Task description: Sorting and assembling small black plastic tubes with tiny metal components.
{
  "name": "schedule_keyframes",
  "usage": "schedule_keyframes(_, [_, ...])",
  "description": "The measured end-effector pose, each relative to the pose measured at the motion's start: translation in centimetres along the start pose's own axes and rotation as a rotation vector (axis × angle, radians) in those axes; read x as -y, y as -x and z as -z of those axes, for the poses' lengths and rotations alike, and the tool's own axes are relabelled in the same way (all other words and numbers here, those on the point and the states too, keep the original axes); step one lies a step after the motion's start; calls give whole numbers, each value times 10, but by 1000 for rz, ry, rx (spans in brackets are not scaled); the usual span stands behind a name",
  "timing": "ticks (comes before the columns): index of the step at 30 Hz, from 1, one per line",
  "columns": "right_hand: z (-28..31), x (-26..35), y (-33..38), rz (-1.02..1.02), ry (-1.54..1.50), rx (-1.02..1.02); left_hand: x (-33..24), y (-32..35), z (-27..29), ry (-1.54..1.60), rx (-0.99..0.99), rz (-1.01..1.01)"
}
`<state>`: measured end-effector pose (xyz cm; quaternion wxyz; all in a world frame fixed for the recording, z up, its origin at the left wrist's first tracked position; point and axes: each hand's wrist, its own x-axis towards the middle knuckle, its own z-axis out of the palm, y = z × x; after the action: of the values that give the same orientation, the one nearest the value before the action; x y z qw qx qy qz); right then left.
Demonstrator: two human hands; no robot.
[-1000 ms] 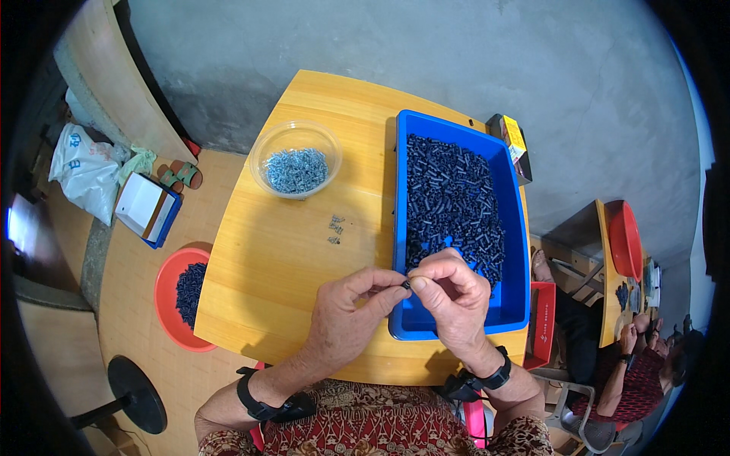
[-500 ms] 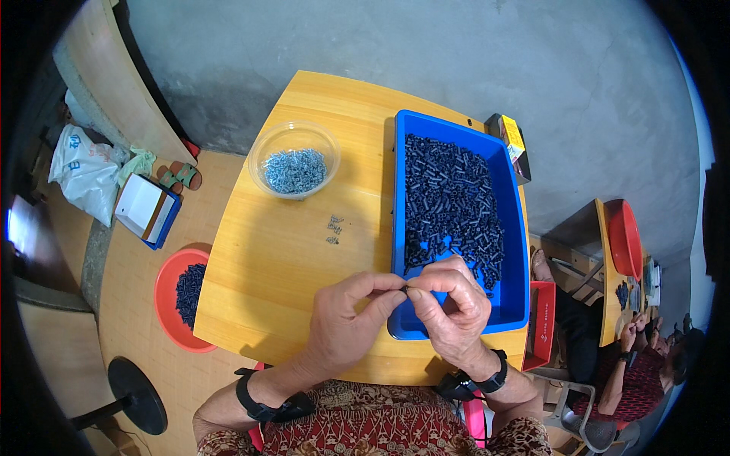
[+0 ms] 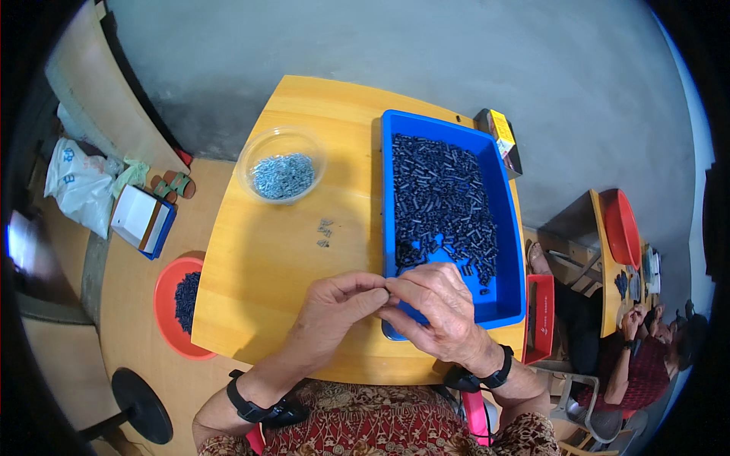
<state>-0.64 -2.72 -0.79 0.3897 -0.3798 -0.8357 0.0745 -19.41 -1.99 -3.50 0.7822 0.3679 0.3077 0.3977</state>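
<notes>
My left hand [image 3: 328,311] and my right hand [image 3: 442,313] meet fingertip to fingertip over the near left corner of a blue plastic tray [image 3: 388,205]. Thumb and forefinger are pinched on each hand. Whatever sits between the tips is tiny and mostly covered by the fingers. Many short black cylindrical pieces [image 3: 441,186] fill the tray, thinning toward its near end. To the left stands a clear round bowl [image 3: 244,169] with small silvery metal pieces [image 3: 283,176] inside. A few small metal bits [image 3: 325,232] lie on the table between bowl and hands.
The wooden table [image 3: 266,289] carries the tray and bowl. A dark box with a yellow carton [image 3: 500,129] sits behind the tray. Left on the floor stands a red basin [image 3: 163,308] of black pieces. At right, another person [image 3: 627,372] sits near a red box [image 3: 540,315].
Both joined hands have shifted slightly left within the view, and my right hand has turned, its back now more visible. The table and tray also appear a little further left.
</notes>
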Motion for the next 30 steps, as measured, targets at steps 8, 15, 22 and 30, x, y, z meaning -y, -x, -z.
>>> schedule_keyframes(8, [-2,-2,1,99,96,-38,-3,1,-3,21,-61,100])
schedule_keyframes(15, [2,-5,1,113,34,-13,-6,3,-4,-18,-32,104])
schedule_keyframes(22, [2,-5,5,87,44,-40,-7,2,-5,-56,-38,92])
schedule_keyframes(30, [6,-5,2,77,2,-8,-9,4,-6,-68,-52,66])
